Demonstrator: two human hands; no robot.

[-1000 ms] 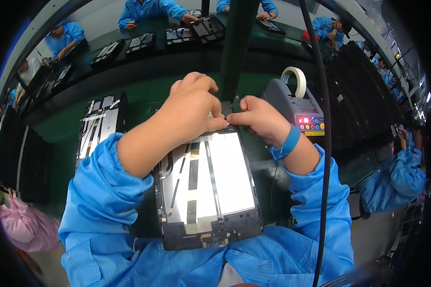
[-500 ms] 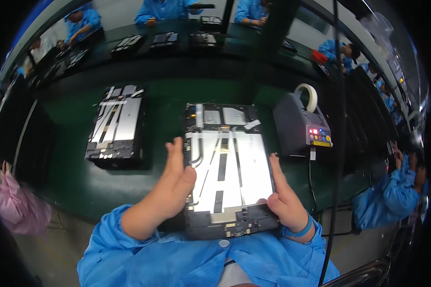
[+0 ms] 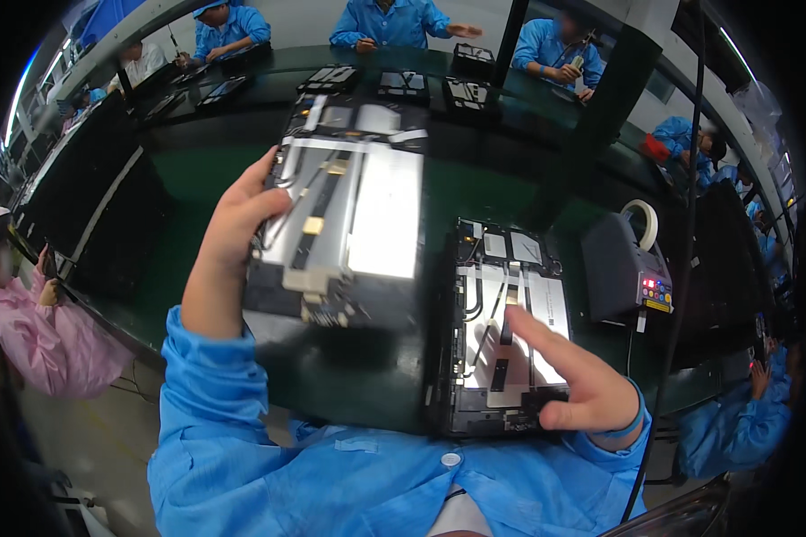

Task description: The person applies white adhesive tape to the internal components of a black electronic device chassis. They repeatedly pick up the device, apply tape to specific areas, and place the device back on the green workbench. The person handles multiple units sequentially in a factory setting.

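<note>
My left hand (image 3: 237, 219) grips the left edge of an opened tablet (image 3: 385, 210), thumb on top and the other fingers largely hidden. Silver panels, dark ribbon strips and pale tape show on its face, which is smeared by motion. It is raised above the bench and slightly tilted. A similar opened tablet (image 3: 546, 291) lies near the front edge, apparently topping a dark stack. Over its lower right part my right hand (image 3: 591, 380) is open, fingers extended and thumb apart; whether it touches the surface I cannot tell.
A tape dispenser (image 3: 618, 268) with a pale roll and lit buttons stands at the right. Dark stacked panels (image 3: 107, 215) flank the bench at the left. A black cable (image 3: 687, 224) hangs down on the right. Co-workers (image 3: 381, 22) sit at a far bench (image 3: 287, 61) holding more opened tablets.
My left hand has left the central tablet and now holds another one, lifted from the bench's left side. My right hand has moved from its right edge to above it. The view has shifted.
</note>
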